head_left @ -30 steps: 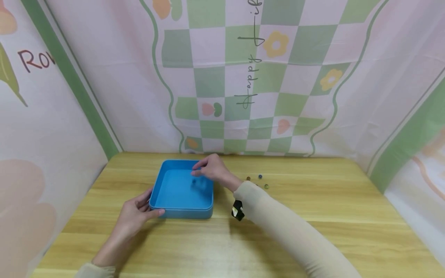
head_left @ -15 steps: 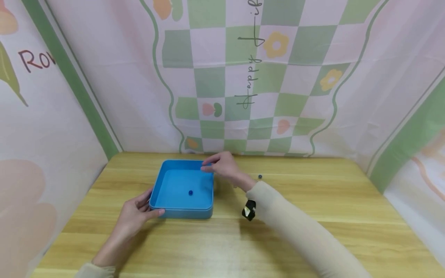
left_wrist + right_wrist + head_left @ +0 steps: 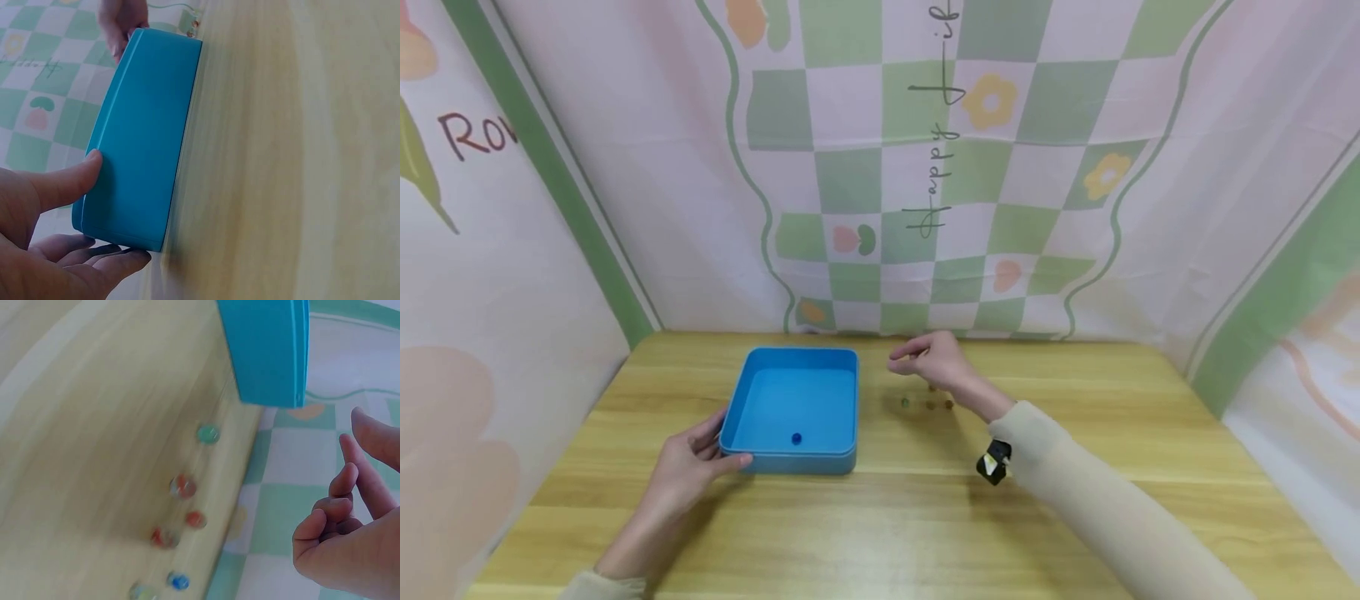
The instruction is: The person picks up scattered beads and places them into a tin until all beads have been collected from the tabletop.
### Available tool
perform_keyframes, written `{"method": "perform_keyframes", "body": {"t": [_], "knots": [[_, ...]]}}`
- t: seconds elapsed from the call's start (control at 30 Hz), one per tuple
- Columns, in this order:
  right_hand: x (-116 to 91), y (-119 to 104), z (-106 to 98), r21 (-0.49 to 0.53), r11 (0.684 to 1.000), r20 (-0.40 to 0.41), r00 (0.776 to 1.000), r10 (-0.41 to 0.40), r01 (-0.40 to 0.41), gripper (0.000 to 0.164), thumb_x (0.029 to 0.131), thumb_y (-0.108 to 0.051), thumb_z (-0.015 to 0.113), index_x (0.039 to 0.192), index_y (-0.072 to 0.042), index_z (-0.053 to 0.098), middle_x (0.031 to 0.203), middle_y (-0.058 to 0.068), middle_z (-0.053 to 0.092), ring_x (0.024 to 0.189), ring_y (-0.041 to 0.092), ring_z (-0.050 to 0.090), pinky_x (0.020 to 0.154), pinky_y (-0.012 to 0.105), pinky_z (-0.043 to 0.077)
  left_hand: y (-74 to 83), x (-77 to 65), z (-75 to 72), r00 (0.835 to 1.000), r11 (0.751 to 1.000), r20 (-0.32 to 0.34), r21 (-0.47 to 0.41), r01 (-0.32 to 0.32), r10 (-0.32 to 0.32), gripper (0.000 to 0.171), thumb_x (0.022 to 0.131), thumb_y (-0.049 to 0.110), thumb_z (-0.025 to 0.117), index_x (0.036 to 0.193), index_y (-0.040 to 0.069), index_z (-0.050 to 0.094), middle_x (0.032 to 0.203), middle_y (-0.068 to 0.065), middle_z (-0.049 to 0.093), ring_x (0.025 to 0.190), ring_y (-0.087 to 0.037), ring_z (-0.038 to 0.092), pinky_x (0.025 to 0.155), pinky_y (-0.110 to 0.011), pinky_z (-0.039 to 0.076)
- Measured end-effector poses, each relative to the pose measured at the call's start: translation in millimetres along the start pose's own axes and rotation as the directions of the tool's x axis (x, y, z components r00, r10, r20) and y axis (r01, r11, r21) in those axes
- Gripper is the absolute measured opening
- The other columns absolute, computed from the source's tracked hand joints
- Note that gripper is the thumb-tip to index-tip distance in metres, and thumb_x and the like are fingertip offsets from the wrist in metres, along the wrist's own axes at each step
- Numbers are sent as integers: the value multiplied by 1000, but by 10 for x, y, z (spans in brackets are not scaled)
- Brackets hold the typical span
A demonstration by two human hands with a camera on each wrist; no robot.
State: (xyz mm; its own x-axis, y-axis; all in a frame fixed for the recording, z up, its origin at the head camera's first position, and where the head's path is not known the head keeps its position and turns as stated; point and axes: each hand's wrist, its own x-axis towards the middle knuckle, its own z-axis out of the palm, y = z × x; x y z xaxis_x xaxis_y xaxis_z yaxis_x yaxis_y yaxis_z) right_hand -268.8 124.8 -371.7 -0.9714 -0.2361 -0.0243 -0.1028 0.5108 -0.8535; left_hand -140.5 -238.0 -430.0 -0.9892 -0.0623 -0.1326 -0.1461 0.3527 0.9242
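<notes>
Marbles (image 3: 182, 487) lie loose on the wooden table (image 3: 880, 533), below and beside my right hand (image 3: 938, 360), which hangs above the surface on the right of the blue box (image 3: 793, 400), apart from its wall. My grip on this side is slack: thumb and forefinger reach forward with a gap between their tips, while the other fingers bend towards the palm. In the right wrist view I count six of the little balls; the green one (image 3: 207, 433) lies nearest the box, three reddish ones come next, then the blue one (image 3: 178, 580), with a pale one (image 3: 143, 592) cut by the frame's lower edge.

With my left hand (image 3: 688, 462) I grip the box at its near left corner, thumb pressed against the front wall and fingers round the left side. It sits flat on the table, its hollow side up. Inside, a single dark blue marble (image 3: 797, 438) rests on the bottom, close to the front wall.

I wear beige sleeves (image 3: 1097, 492), and a black device (image 3: 994, 463) shows at my right wrist. Behind the table hangs a cloth (image 3: 917, 183) with green and white checks, flowers and handwriting.
</notes>
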Motion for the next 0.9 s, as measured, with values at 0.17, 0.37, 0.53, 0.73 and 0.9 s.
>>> {"method": "perform_keyframes", "body": {"t": [0.17,0.37,0.53,0.73,0.9], "knots": [[-66,130,-122,3,1000,-19,1000,17,-17,24,94,-18,83,111,-2,81,98,11,63,83,21,51,66,30,43,-23,14,-2,1000,1000,3,11,9,-9,89,91,15,86,162,-1,35,163,-27,35,144,-45,43,108,-42,48],[-126,293,-226,-12,999,-34,999,31,-31,30,93,-21,83,115,-1,79,118,15,71,98,23,58,77,31,48,-34,13,-10,1000,1000,2,1,12,-12,90,91,16,86,162,0,34,163,-26,34,145,-44,43,108,-42,48],[-189,435,-297,-7,998,-54,997,59,-59,28,93,-18,83,113,0,80,112,14,72,91,21,56,72,29,47,-24,8,-6,1000,1000,7,-13,9,-9,91,90,16,87,162,-2,34,163,-27,35,144,-44,43,107,-41,48],[-310,584,-359,-9,998,-48,996,68,-69,28,92,-15,83,113,3,79,115,18,74,97,24,61,78,31,51,-30,1,-3,1000,1000,8,-19,1,-1,90,90,14,87,161,-3,35,162,-27,36,144,-43,44,107,-39,49],[-373,690,-403,-29,997,-58,996,74,-76,29,91,-14,83,115,3,78,119,19,72,96,24,58,78,31,49,-30,3,-10,1000,1000,6,-11,-3,3,90,90,14,87,161,-3,35,162,-27,36,144,-43,44,107,-38,49]]}}
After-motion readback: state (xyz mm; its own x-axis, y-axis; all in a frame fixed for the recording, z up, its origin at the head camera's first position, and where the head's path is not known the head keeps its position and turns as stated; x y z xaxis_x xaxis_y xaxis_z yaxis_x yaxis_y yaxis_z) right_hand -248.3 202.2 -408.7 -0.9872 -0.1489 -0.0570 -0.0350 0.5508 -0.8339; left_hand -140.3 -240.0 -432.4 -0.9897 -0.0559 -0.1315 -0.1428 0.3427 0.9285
